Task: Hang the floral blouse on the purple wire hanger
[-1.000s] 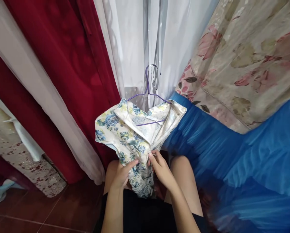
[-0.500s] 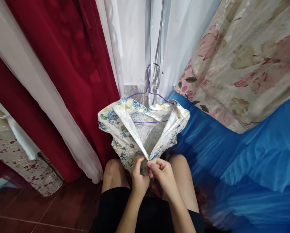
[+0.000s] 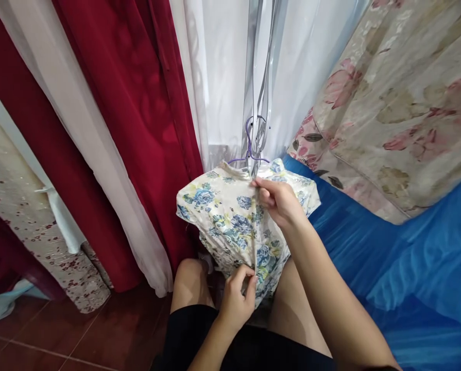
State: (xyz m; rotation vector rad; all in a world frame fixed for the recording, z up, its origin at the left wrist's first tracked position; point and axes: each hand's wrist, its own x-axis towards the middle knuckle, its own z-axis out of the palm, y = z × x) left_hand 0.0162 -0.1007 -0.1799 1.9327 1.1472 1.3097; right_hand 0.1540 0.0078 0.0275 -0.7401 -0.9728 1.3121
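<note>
A white floral dress with blue roses and yellow-green touches hangs on a purple wire hanger, its zipper side facing me. Near the neckline, my right hand is closed in a pinch at the top of the zipper; the pull itself is hidden by the fingers. Lower down, my left hand pinches the cloth beside the same zipper line. Both edges of the opening now meet between the two hands. The dress's lower end drops between my knees, partly out of sight.
Long red cloth and pale sheer cloth hang at the left. White fabric with grey ribbons hangs behind the hanger. A pink-flowered gown and blue tulle fill the right. Red floor tiles show at lower left.
My right hand has moved up from beside my left hand to the neckline. The V-shaped opening has closed along the zipper. My left hand stays low on the dress.
</note>
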